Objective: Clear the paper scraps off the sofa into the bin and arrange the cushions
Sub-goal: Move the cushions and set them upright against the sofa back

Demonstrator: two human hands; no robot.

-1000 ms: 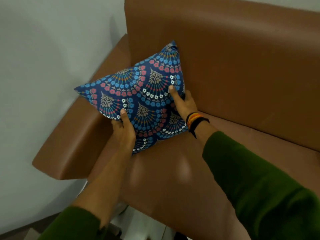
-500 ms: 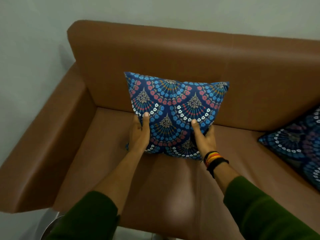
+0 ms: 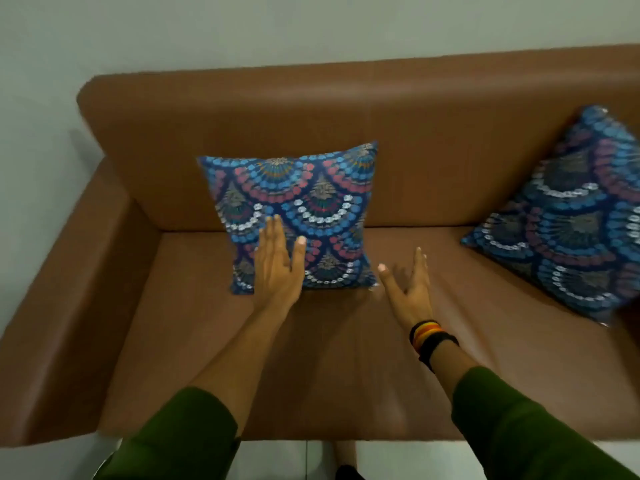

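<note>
Now the left hand (image 3: 277, 268) is spread flat, fingers together and straight, thumb out to the side, lying over the lower left part of the near cushion (image 3: 294, 220); whether the palm presses on the cloth or hangs just in front of it cannot be told. The right hand (image 3: 408, 289) is open too, fingers and thumb apart, gripping nothing, just beside that cushion's lower right corner and over the bare seat. At the right wrist sit bands (image 3: 429, 336) of black, orange, yellow and red, and both forearms run back into green sleeves (image 3: 540, 420).

That cushion stands upright on the sofa (image 3: 450, 133), its back against the backrest, left of the seat's middle. It is square, dark blue, printed with fan-shaped scallops of light blue, red and white dots. No writing or label can be read on it. Well apart from it, toward the sofa's right end, a second cushion (image 3: 571, 216) of the same print leans tilted against the backrest, blurred. Beyond the sofa is a plain pale wall (image 3: 242, 29); nothing lies between the two cushions.
</note>
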